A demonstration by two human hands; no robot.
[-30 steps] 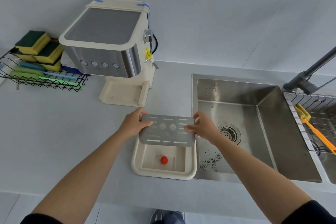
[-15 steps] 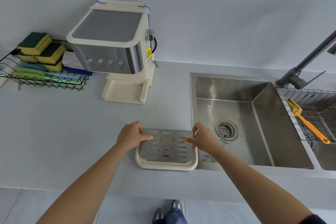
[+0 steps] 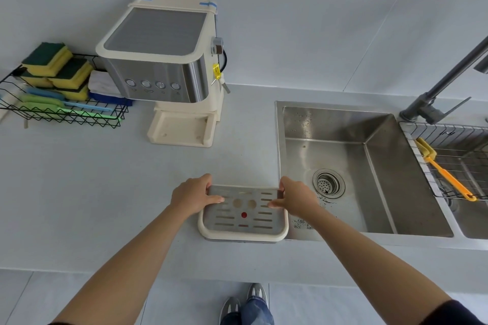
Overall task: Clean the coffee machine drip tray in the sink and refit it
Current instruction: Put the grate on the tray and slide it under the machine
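Two hands, left hand, right hand, one drip tray, four sponges

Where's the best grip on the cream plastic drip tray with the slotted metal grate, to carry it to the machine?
Probably the two short ends of the cream plastic drip tray, one hand from each side, under the rim. It lies flat and wide on the grey counter; the left hand and right hand already flank the slotted metal grate.
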